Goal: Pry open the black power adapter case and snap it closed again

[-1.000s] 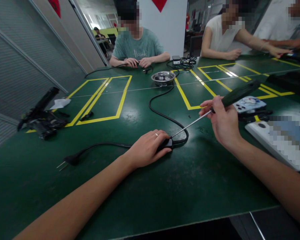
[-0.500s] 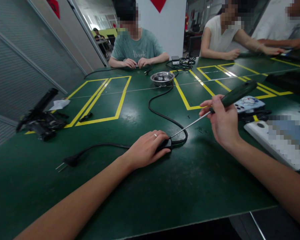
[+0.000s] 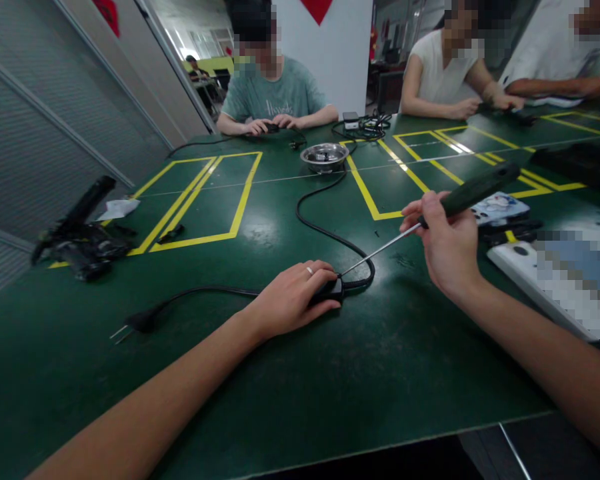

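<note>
My left hand (image 3: 294, 297), with a ring on one finger, is closed over a small black box (image 3: 335, 289) in line with a power cord, pressing it against the green table. Most of the box lies hidden under the fingers. In my right hand (image 3: 450, 248) is a screwdriver with a dark green handle (image 3: 483, 189), held tilted. Its thin metal shaft slopes down to the left, and the tip meets the box's top near its right end. From the box, a black cable (image 3: 325, 233) curves away to the back; another runs left to a two-pin plug (image 3: 143, 321).
A metal bowl (image 3: 325, 155) with small parts stands beyond the cable. Black parts in plastic (image 3: 87, 257) lie at the left. At the right are a white device (image 3: 525, 273), a patterned phone-like object (image 3: 500, 205) and a dark tray (image 3: 580, 163). Co-workers sit across the table.
My hands, the box and the screwdriver hold almost the same position. Across the table, one co-worker's hands now show a black object, and another has drawn a hand back with a dark object.
</note>
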Motion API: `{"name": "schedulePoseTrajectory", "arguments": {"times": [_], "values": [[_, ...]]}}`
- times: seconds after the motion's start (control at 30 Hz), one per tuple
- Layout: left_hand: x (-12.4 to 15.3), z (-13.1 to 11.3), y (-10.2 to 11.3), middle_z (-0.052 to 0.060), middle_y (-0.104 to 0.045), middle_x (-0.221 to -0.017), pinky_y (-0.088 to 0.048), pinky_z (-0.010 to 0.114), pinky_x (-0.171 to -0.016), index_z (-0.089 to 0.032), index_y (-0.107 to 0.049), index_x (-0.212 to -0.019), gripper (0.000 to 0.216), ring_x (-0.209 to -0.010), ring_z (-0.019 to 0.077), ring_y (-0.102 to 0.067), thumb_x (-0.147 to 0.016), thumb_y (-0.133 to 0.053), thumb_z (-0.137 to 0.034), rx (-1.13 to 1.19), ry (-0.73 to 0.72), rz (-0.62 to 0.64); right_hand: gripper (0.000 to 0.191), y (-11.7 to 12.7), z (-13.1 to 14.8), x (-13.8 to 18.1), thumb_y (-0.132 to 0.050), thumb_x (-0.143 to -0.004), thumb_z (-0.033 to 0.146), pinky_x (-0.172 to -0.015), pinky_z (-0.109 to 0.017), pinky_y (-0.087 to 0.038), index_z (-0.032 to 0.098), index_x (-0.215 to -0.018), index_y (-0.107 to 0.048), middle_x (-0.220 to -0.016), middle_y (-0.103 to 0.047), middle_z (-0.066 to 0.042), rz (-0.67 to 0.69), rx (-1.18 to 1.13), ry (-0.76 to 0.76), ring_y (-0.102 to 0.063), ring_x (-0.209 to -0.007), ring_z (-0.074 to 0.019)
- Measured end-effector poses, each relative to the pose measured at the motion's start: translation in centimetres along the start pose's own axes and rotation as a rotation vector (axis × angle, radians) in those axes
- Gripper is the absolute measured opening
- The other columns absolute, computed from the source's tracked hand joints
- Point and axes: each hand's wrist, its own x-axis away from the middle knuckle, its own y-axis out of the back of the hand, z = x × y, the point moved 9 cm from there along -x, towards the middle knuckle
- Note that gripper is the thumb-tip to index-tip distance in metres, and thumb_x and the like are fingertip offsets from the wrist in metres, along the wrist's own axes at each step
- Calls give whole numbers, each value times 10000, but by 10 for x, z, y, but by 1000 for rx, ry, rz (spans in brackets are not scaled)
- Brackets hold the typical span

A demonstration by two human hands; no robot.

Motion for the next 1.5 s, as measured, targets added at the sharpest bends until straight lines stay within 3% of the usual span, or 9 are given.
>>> {"name": "schedulePoseTrajectory", "arguments": {"times": [0.13, 0.23, 0.37, 0.6, 0.9, 1.1, 1.23, 1.37, 1.5], "values": [[0, 0, 0, 127, -544, -1243, -472, 417, -931, -173, -469, -1184, 355, -1094, 244, -551, -936, -505, -423, -8, -1, 4, 200, -3, -4, 2, -525, -858, 398, -566, -296, -498, 254, -979, -594, -762, -652, 3, 47, -163, -82, -607, -616, -138], [0, -2, 1, 126, -539, -1250, -474, 415, -923, -172, -478, -1175, 343, -1086, 243, -552, -942, -493, -423, -21, 1, 16, 207, -4, -1, 3, -524, -855, 374, -563, -289, -491, 232, -969, -623, -765, -655, -11, 55, -164, -80, -609, -635, -138], [0, -5, 2, 116, -526, -1263, -467, 404, -931, -172, -480, -1207, 352, -1087, 237, -547, -948, -483, -412, -53, 6, 40, 238, 5, 4, -6, -592, -846, 425, -500, -254, -456, 188, -851, -612, -677, -630, -5, -32, -79, -62, -585, -561, -117], [-1, -3, -1, 112, -546, -1218, -457, 403, -939, -167, -466, -1199, 356, -1082, 241, -542, -953, -463, -424, -60, 12, 48, 268, 52, 6, -37, -477, -899, 479, -406, -241, -406, 212, -887, -495, -587, -631, 16, -320, -55, 16, -515, -402, -108], [0, 1, 5, 138, -553, -1223, -447, 437, -928, -147, -436, -1188, 476, -1058, 271, -559, -915, -475, -535, -128, 92, 57, 248, 56, -14, -37, -522, -879, 460, -458, -247, -443, 221, -934, -487, -665, -641, 25, -310, 118, 114, -563, -478, -108], [16, 25, 20, 105, -593, -1136, -472, 395, -836, -187, -428, -1233, 603, -980, 266, -603, -819, -579, -599, -36, 261, 175, 233, 52, -7, -35, -511, -893, 464, -469, -266, -448, 239, -955, -520, -662, -627, 29, -282, 175, 177, -582, -518, -124], [27, 42, 18, 57, -621, -1014, -480, 345, -731, -235, -423, -1245, 582, -846, 225, -625, -794, -647, -528, 96, 402, 256, 205, 51, -1, -32, -514, -891, 434, -446, -260, -430, 233, -928, -519, -628, -619, 35, -314, 148, 183, -556, -483, -120], [24, 42, 10, 52, -620, -1023, -482, 338, -743, -241, -421, -1236, 515, -866, 219, -621, -823, -641, -457, 176, 394, 193, 192, 53, -8, -31, -483, -892, 417, -443, -263, -427, 228, -883, -512, -596, -637, 19, -337, -6, 49, -536, -462, -129], [18, 38, 8, 85, -596, -1124, -482, 373, -815, -221, -430, -1237, 498, -953, 242, -606, -851, -605, -483, 123, 346, 65, 236, 32, -29, -20, -478, -887, 440, -501, -264, -462, 214, -847, -531, -619, -645, -5, -207, -223, -222, -555, -508, -128]]}}
